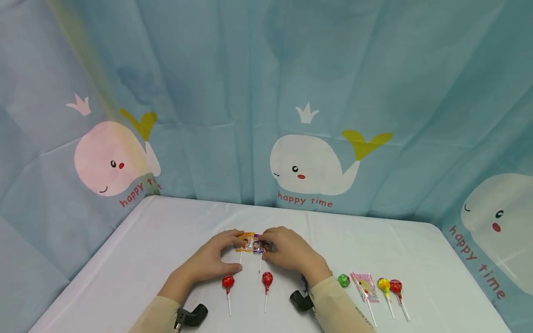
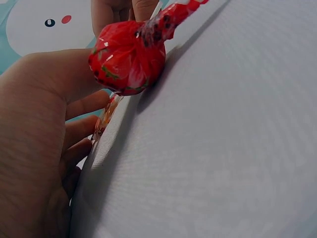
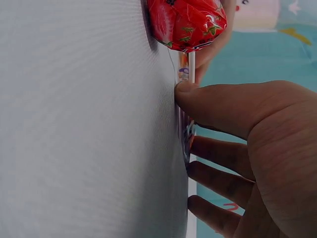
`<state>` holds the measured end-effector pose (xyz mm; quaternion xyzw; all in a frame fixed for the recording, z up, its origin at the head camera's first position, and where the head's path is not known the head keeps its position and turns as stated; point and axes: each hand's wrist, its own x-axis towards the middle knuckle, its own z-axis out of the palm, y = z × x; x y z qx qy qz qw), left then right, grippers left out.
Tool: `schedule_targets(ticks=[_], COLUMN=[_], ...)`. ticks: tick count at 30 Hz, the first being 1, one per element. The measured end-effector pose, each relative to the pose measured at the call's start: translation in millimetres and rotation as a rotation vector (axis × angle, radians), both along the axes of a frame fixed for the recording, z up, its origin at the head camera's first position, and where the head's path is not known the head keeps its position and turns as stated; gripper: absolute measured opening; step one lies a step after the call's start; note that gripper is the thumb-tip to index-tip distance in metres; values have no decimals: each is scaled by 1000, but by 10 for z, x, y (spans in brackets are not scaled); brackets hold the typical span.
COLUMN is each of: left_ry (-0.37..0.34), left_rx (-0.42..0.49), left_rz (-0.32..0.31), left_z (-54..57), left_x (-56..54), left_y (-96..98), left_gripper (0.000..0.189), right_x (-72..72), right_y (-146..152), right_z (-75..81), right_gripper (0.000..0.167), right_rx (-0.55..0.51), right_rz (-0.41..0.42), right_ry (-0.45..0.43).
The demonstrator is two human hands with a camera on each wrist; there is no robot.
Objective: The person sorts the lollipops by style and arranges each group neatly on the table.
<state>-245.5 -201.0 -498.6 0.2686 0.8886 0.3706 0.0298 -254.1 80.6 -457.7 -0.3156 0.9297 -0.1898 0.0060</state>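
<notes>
Two flat-wrapped lollipops lie side by side near the table's middle. My left hand (image 1: pixel 210 256) touches the left edge of the orange-wrapped lollipop (image 1: pixel 248 241) with its fingertips, the thumb lower down near the stick. The right hand (image 1: pixel 291 249) holds the purple-wrapped lollipop (image 1: pixel 258 245) between thumb and fingers, covering its right part. Nearer me lie two round red lollipops, the left one (image 1: pixel 228 281) and the right one (image 1: pixel 267 278), sticks pointing toward me. A red lollipop (image 2: pixel 129 59) looms close in the left wrist view, and another red lollipop (image 3: pixel 188 22) in the right wrist view.
On the right of the white table (image 1: pixel 424 259) lie a green lollipop (image 1: pixel 343 280), a pink flat-wrapped lollipop (image 1: pixel 364 287), a yellow lollipop (image 1: pixel 384 284) and a red lollipop (image 1: pixel 396 286). A blue whale-print curtain (image 1: pixel 233 157) hangs behind the table and along its sides.
</notes>
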Motion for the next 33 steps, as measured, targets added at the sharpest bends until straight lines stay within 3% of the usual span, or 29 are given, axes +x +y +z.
schedule_targets(ticks=[33], left_ry=[-9], left_rx=[-9], left_rz=[16], left_z=[2], left_x=[-2], left_y=[13], left_gripper=[52], right_x=[20], right_y=[0], right_z=[-20], right_gripper=[51], right_rx=[72], right_rz=[-30], right_ry=[3])
